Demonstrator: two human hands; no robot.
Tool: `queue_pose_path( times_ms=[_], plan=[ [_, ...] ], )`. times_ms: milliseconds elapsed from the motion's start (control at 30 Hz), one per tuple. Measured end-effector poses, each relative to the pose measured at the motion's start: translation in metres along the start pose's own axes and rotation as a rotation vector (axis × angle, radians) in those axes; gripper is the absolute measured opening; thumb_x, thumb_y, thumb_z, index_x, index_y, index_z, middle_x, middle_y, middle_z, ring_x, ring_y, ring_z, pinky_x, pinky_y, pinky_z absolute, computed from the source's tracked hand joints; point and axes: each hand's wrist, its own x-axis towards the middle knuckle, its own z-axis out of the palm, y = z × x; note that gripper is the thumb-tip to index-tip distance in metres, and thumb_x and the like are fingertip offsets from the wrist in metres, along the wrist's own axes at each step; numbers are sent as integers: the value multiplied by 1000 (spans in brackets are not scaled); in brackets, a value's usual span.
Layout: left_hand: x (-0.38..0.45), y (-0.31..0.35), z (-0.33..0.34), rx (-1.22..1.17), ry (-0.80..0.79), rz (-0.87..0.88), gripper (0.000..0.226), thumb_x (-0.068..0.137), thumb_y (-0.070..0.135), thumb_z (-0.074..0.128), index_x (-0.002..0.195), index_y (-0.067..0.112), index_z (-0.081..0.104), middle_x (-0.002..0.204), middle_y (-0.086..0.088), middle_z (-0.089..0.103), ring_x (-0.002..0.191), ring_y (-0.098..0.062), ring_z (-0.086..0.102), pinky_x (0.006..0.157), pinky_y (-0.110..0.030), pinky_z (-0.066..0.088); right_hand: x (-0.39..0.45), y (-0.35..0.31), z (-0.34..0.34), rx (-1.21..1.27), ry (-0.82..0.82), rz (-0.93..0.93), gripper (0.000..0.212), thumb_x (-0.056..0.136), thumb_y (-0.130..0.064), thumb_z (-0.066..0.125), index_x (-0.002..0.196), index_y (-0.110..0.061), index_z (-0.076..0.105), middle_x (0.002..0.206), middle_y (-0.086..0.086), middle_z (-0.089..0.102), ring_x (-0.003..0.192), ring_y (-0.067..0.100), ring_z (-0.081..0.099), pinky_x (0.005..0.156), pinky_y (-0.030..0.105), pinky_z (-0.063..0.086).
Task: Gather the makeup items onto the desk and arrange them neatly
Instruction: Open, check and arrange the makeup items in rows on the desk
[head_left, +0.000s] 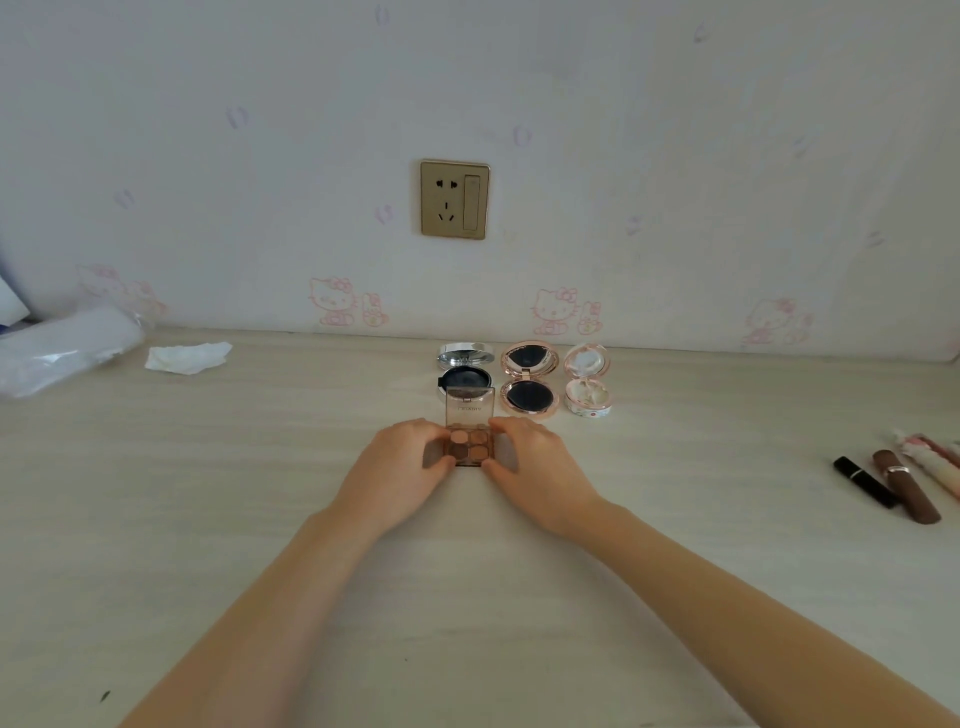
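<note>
Both forearms reached in from 6 o'clock, and the left hand (402, 457) and right hand (530, 460) closed their fingertips on the two sides of the palette (470, 441). It sat on the counter (260, 519) near the middle, its clear lid standing open toward 12 o'clock and the brown pans showing between the fingers. Whether it was resting fully on the counter or just lifted I could not tell.

Just beyond it, at 12 o'clock, stood a row of three open compacts: the silver compact (464, 364) right behind the palette's lid, the rose compact (529, 384) beside it toward 1 o'clock, and the white compact (588, 382) next along. They were lined up evenly, lids tilted back toward the wall, so that part of the arranging looked done, and the palette seemed to be starting a second row in front.

Well apart at 3 o'clock lay the black lipstick (865, 483), the brown tube (906, 488) and some pale tubes (930, 457) at the frame's edge, side by side but slanted; by my judgement these were yet to be brought in line with the rest.

Far off at 10 o'clock lay a tissue (188, 357) and a plastic bag (67, 348), outside the arrangement.
</note>
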Motion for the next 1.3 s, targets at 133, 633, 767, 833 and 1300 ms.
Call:
queue_pose_path(
  times_ms=[133,633,767,833,1300],
  plan=[
    [7,-5,-2,-1,-1,-16,30,86,21,64,116,26,67,104,4,67,101,-18,60,89,-34,47,10,-3,-1,3,-14,16,48,90,-23,59,135,-12,48,131,9,55,123,24,47,98,31,39],
    [8,-12,5,-9,64,-1,30,87,22,65,117,22,65,113,3,65,110,-16,55,91,-24,41,15,-6,0,-5,-15,20,40,89,-21,58,128,-12,52,125,9,56,115,25,52,93,34,43],
    [6,-11,5,-2,74,-18,35,86,24,66,121,23,61,119,3,63,116,-15,52,93,-21,38,14,-6,0,-22,-24,18,41,91,-24,57,130,-13,50,126,9,56,116,27,51,93,34,43],
    [4,-8,4,7,90,-33,37,87,24,66,123,21,59,121,1,61,118,-17,51,93,-22,37,11,-5,-2,-28,-36,23,41,92,-25,55,131,-14,48,127,9,55,117,26,50,95,34,43],
    [-9,65,26,92,123,113,37,90,27,59,127,20,58,118,2,60,119,-16,47,95,-30,43,-48,35,-57,-253,-37,-23,47,98,-25,45,144,-15,36,143,3,43,135,20,34,107,29,33]
  ],
)
